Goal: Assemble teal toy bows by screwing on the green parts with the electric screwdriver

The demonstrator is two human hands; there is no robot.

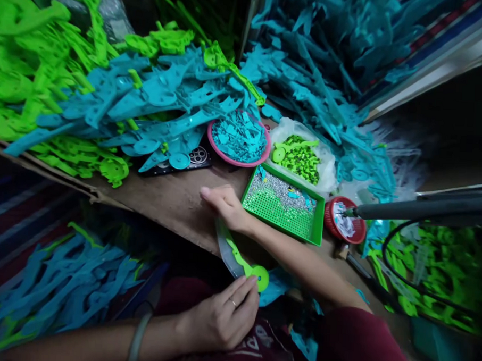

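Observation:
My left hand, with a ring on one finger, pinches a toy knife by the bright green round disc at its lower end. The toy knife has a green spine and a translucent, curved blade that runs up and left. My right hand is above the blade's upper end, which passes behind or under it. Its fingers are curled and the thumb side points left; whatever they hold is hidden. A blue plastic piece lies partly hidden in my lap area.
A green perforated tray holds small metal parts. Behind it are a pink bowl of blue bits and a plastic bag of green bits. A red basket and a grey rod-shaped tool stand right. Blue and green plastic piles surround the cardboard.

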